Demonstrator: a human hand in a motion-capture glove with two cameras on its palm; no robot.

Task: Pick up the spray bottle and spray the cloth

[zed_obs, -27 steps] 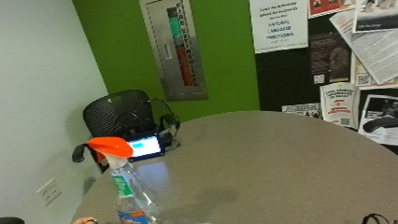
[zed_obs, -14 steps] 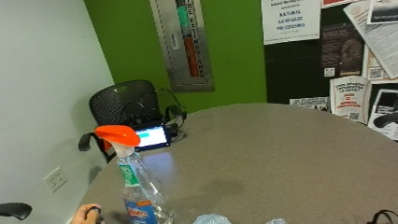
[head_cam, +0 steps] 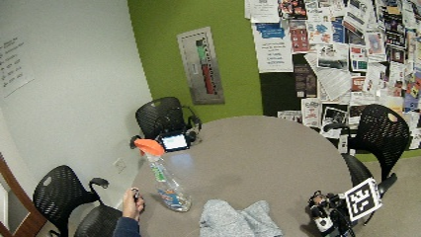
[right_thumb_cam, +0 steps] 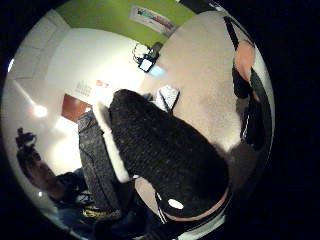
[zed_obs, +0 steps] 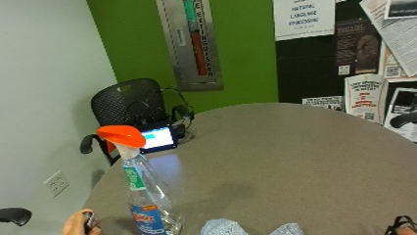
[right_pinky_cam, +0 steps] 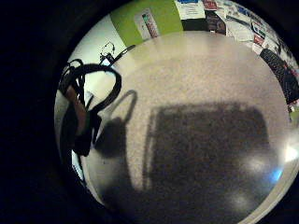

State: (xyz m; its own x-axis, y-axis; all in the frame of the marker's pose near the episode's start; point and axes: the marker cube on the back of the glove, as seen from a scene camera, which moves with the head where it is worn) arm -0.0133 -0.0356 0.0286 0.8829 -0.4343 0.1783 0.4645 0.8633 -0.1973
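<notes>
A clear spray bottle (zed_obs: 149,208) with an orange trigger head (zed_obs: 122,136) stands upright near the table's left edge, also seen as the bottle (head_cam: 169,186) in the wide outside view. A crumpled grey cloth (head_cam: 235,220) lies to its right at the near edge; only the cloth's tops (zed_obs: 221,228) show in the outside view. My gloved right hand (head_cam: 324,211) sits at the table's right edge, far from both, holding nothing. Its gloved thumb (right_thumb_cam: 162,150) fills the thumb side palm view. The little finger side palm view faces bare tabletop (right_pinky_cam: 201,102) and shadow.
A bare left hand (head_cam: 133,202) holds a small dark object beside the bottle. A device with a lit screen (zed_obs: 158,138) sits at the round grey table's (zed_obs: 293,161) far left edge. Black mesh chairs (head_cam: 161,116) stand around the table; posters cover the back wall.
The outside camera has moved, so the whole picture has shifted and the cloth's tops now show at the bottom edge. The bottle stands where it was.
</notes>
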